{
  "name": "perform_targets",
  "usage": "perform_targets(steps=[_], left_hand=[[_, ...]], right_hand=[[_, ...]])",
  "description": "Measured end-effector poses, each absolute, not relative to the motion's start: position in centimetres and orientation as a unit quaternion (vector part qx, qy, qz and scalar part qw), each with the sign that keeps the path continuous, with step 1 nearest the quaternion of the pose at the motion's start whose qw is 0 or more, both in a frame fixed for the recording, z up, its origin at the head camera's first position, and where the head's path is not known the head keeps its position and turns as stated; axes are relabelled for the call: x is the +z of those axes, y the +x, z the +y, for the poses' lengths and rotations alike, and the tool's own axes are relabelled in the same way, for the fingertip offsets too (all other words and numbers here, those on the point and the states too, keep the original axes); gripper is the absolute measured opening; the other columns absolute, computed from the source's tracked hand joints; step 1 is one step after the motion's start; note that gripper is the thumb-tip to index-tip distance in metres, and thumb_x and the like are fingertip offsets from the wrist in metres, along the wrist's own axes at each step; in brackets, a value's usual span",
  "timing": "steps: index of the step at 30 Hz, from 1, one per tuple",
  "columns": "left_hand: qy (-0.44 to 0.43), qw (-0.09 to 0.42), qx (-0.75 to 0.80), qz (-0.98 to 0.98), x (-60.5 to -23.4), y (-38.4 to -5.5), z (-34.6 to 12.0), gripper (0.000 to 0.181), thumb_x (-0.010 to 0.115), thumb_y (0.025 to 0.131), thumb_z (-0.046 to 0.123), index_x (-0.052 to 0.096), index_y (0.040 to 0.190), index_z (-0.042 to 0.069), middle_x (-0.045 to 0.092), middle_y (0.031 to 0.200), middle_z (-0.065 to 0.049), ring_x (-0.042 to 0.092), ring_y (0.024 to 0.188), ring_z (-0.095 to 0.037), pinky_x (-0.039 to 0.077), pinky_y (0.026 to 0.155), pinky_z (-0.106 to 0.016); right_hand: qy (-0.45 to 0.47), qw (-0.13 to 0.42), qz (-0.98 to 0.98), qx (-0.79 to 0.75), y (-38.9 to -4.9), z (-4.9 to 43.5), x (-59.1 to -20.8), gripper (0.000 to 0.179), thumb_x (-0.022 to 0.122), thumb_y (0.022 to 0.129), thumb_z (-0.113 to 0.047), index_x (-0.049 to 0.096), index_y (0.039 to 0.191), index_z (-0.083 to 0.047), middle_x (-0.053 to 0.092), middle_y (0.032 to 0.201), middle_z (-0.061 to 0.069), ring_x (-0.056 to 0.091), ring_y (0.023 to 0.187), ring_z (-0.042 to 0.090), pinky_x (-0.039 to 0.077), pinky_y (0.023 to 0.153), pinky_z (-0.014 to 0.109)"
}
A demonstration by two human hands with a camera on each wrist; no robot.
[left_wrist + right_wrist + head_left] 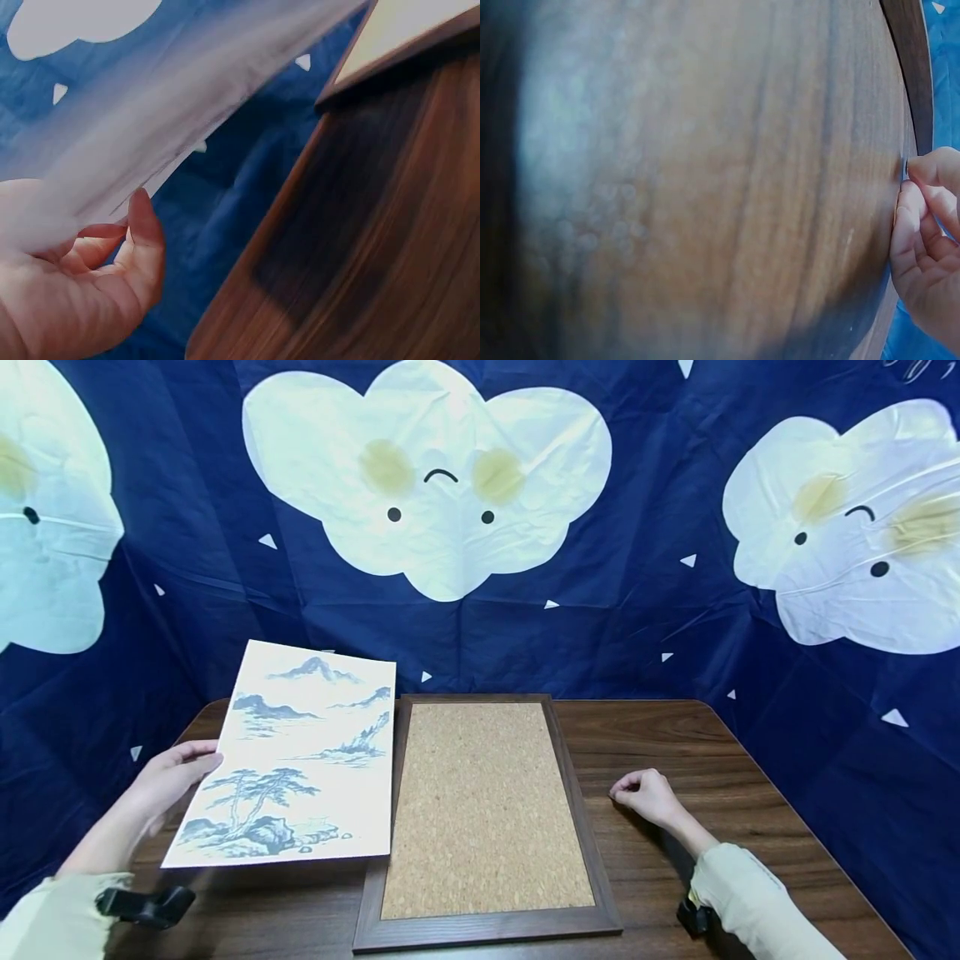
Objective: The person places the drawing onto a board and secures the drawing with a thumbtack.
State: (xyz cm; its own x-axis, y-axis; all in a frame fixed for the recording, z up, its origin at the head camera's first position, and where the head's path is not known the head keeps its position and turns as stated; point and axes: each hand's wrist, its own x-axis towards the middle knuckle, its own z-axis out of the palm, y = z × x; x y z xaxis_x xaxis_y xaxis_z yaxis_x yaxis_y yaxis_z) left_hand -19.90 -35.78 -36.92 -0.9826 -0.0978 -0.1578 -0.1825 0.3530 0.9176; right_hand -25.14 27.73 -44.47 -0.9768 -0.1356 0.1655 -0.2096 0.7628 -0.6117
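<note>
A white paper print with a blue ink landscape of mountains and pines is held up by my left hand, which pinches its left edge between thumb and fingers. In the left wrist view the print is blurred. Its right edge overlaps the left side of a cork board with a dark brown frame, lying flat. To the right of the board, my right hand is low at the table with thumb and fingers bent together. A tiny dark spot shows at its fingertips; whether it is a held object is unclear.
The brown wooden table has rounded far corners. Dark blue cloth with white cloud faces hangs behind and on both sides. A black strap device sits on the left wrist, another on the right.
</note>
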Motion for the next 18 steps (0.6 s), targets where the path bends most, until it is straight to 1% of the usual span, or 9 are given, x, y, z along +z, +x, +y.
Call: perform_targets(steps=[3, 5, 6, 9, 11, 13, 16, 18], left_hand=[[-0.082, 0.044, 0.589, 0.803, -36.9, -20.0, -34.2, 0.034, 0.043, 0.095, 0.025, 0.040, 0.118, 0.000, 0.059, 0.075, 0.013, 0.061, 0.067, -0.010, 0.052, 0.059, -0.032], [-0.081, 0.047, 0.599, 0.795, -37.2, -20.3, -33.2, 0.034, 0.044, 0.095, 0.025, 0.040, 0.119, 0.001, 0.060, 0.076, 0.012, 0.061, 0.067, -0.010, 0.052, 0.059, -0.032], [-0.080, 0.050, 0.606, 0.790, -37.6, -20.6, -32.8, 0.037, 0.045, 0.095, 0.026, 0.039, 0.121, 0.000, 0.060, 0.076, 0.011, 0.061, 0.067, -0.010, 0.052, 0.059, -0.033], [-0.088, 0.051, 0.628, 0.771, -39.6, -22.0, -31.8, 0.034, 0.050, 0.093, 0.030, 0.045, 0.119, 0.008, 0.063, 0.075, 0.007, 0.063, 0.065, -0.012, 0.053, 0.058, -0.034], [-0.090, 0.049, 0.651, 0.753, -41.1, -23.1, -30.9, 0.026, 0.053, 0.091, 0.030, 0.049, 0.113, 0.015, 0.064, 0.075, 0.006, 0.063, 0.064, -0.013, 0.053, 0.057, -0.034], [-0.081, 0.043, 0.678, 0.729, -42.3, -23.9, -29.7, 0.019, 0.055, 0.090, 0.026, 0.050, 0.106, 0.018, 0.064, 0.075, 0.004, 0.063, 0.064, -0.014, 0.053, 0.056, -0.034], [-0.064, 0.032, 0.706, 0.704, -43.3, -24.5, -27.2, 0.015, 0.055, 0.090, 0.019, 0.050, 0.104, 0.015, 0.063, 0.076, 0.003, 0.063, 0.064, -0.013, 0.053, 0.057, -0.031], [-0.048, 0.027, 0.722, 0.689, -43.1, -24.4, -25.2, 0.015, 0.055, 0.090, 0.015, 0.051, 0.103, 0.011, 0.062, 0.078, 0.002, 0.063, 0.066, -0.012, 0.053, 0.058, -0.030]], right_hand=[[0.094, 0.052, -0.937, 0.333, -25.1, 27.7, -44.4, 0.006, 0.066, 0.074, -0.004, 0.070, 0.071, -0.007, 0.067, 0.070, 0.001, 0.054, 0.065, 0.007, 0.042, 0.060, 0.020], [0.091, 0.052, -0.936, 0.335, -25.0, 27.6, -44.3, 0.006, 0.066, 0.074, -0.004, 0.070, 0.071, -0.007, 0.067, 0.070, 0.001, 0.054, 0.066, 0.008, 0.042, 0.060, 0.020], [0.091, 0.051, -0.937, 0.335, -25.0, 27.6, -44.2, 0.006, 0.066, 0.074, -0.004, 0.070, 0.071, -0.007, 0.067, 0.070, 0.001, 0.055, 0.066, 0.008, 0.042, 0.060, 0.020], [0.089, 0.050, -0.937, 0.335, -24.9, 27.6, -44.2, 0.006, 0.066, 0.074, -0.004, 0.070, 0.071, -0.007, 0.067, 0.070, 0.002, 0.055, 0.066, 0.008, 0.042, 0.060, 0.020], [0.088, 0.051, -0.936, 0.336, -24.9, 27.6, -44.2, 0.007, 0.066, 0.074, -0.003, 0.070, 0.071, -0.007, 0.067, 0.070, 0.002, 0.054, 0.066, 0.008, 0.042, 0.060, 0.020], [0.089, 0.050, -0.936, 0.336, -24.9, 27.6, -44.2, 0.007, 0.066, 0.074, -0.003, 0.070, 0.071, -0.007, 0.067, 0.070, 0.002, 0.054, 0.066, 0.008, 0.042, 0.060, 0.020], [0.091, 0.049, -0.936, 0.336, -24.9, 27.6, -44.2, 0.006, 0.066, 0.073, -0.004, 0.071, 0.071, -0.007, 0.067, 0.070, 0.001, 0.054, 0.065, 0.007, 0.042, 0.060, 0.020], [0.097, 0.045, -0.936, 0.336, -25.0, 27.6, -44.1, 0.006, 0.066, 0.074, -0.004, 0.070, 0.071, -0.006, 0.066, 0.068, 0.000, 0.053, 0.063, 0.006, 0.042, 0.058, 0.020]])
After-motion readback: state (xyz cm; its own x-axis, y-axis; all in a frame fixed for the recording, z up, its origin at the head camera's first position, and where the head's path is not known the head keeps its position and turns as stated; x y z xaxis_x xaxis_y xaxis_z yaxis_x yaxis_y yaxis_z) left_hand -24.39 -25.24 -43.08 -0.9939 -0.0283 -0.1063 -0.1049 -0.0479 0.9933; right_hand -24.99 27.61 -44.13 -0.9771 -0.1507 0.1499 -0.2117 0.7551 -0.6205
